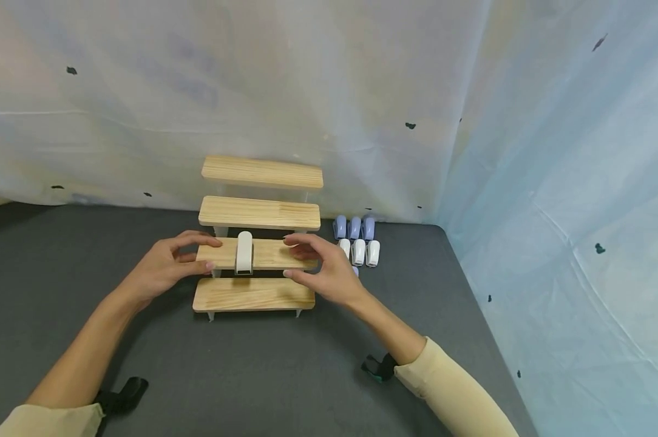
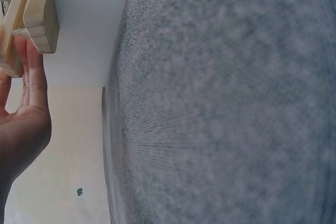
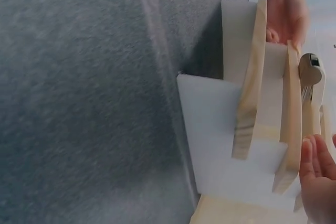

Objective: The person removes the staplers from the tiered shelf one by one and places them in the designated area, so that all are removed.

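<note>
A white mini stapler (image 1: 244, 252) lies on the second shelf from the front of a four-tier wooden display stand (image 1: 255, 294), its narrow end facing forward. My left hand (image 1: 167, 262) grips the left end of that shelf, thumb at the front edge and fingers toward the back; its fingertips also show against the wood in the left wrist view. My right hand (image 1: 326, 267) hovers around the shelf's right end, thumb and fingers spread apart, holding nothing. In the right wrist view its fingers (image 3: 315, 156) are beside the shelf edge, close to the stapler (image 3: 311, 72).
Right of the stand, three blue-purple mini staplers (image 1: 354, 227) stand in a row behind several white ones (image 1: 372, 254). Another bluish one peeks out by my right wrist. Pale curtains (image 1: 334, 91) hang behind and to the right of the dark grey table (image 1: 241, 376).
</note>
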A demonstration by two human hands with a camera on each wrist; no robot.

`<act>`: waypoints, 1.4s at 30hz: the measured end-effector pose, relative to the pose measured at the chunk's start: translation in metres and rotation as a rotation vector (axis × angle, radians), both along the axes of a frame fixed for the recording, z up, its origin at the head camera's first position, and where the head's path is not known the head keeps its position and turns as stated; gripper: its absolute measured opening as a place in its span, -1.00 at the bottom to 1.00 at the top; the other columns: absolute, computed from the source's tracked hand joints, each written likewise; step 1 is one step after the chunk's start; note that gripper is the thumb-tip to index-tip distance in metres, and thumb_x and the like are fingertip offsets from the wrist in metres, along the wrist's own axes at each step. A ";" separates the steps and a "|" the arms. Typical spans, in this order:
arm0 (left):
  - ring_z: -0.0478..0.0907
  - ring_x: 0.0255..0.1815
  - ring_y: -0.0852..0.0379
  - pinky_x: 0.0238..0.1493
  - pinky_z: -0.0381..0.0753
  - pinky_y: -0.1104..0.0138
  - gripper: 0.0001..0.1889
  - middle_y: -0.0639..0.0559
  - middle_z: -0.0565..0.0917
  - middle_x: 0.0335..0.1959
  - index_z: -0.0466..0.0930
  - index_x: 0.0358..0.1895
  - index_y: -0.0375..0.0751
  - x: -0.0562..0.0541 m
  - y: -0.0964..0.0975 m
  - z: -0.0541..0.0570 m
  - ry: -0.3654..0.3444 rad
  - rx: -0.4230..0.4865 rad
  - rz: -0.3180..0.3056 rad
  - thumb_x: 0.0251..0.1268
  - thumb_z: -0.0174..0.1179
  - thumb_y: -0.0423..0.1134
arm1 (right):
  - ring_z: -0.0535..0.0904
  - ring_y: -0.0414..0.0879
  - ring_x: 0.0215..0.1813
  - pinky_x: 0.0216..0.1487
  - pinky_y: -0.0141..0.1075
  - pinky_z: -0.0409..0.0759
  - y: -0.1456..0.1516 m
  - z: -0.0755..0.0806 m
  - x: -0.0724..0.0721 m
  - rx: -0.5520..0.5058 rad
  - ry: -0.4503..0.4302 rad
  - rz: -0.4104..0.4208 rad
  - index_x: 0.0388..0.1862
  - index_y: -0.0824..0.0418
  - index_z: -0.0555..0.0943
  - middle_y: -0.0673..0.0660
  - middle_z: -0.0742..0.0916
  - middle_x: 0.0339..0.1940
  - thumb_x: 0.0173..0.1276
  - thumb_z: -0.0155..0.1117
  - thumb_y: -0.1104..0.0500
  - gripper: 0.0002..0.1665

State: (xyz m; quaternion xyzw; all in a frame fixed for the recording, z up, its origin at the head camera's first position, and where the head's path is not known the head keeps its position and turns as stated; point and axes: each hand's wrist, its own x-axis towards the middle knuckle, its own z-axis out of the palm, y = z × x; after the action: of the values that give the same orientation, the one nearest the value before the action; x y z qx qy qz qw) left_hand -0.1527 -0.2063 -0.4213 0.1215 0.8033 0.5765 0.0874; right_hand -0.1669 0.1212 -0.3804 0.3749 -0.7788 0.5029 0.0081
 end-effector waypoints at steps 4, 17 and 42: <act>0.62 0.09 0.01 -0.02 0.64 0.27 -0.50 -0.02 0.31 0.40 0.52 0.28 -0.09 0.000 0.000 0.002 0.001 -0.022 0.008 0.32 0.34 -0.04 | 0.59 0.03 0.20 0.23 -0.28 0.54 -0.009 0.002 -0.001 0.038 -0.030 0.020 0.33 0.28 0.47 0.22 0.62 0.22 0.24 0.49 0.28 -0.32; 0.46 0.26 -0.31 -0.03 0.67 0.20 -0.49 -0.10 0.29 0.40 0.51 0.28 -0.15 -0.001 0.002 0.001 -0.004 0.001 -0.004 0.32 0.34 -0.06 | 0.55 -0.04 0.25 0.30 -0.31 0.47 -0.029 0.005 -0.005 0.135 -0.058 0.002 0.42 0.17 0.40 0.15 0.59 0.30 0.24 0.51 0.19 -0.21; 0.50 0.22 -0.28 -0.04 0.66 0.25 -0.51 -0.12 0.31 0.38 0.51 0.29 -0.15 -0.001 0.001 0.000 0.009 0.006 -0.013 0.36 0.32 -0.09 | 0.43 -0.24 0.36 0.32 -0.39 0.40 -0.059 0.006 -0.009 0.304 0.026 -0.034 0.50 0.04 0.33 -0.03 0.48 0.42 0.20 0.53 -0.10 -0.06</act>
State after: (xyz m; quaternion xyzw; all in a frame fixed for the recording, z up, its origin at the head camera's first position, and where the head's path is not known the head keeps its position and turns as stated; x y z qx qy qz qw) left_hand -0.1539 -0.2056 -0.4208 0.1298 0.8012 0.5777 0.0872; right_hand -0.1759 0.0622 -0.3740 0.3651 -0.8520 0.3741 -0.0303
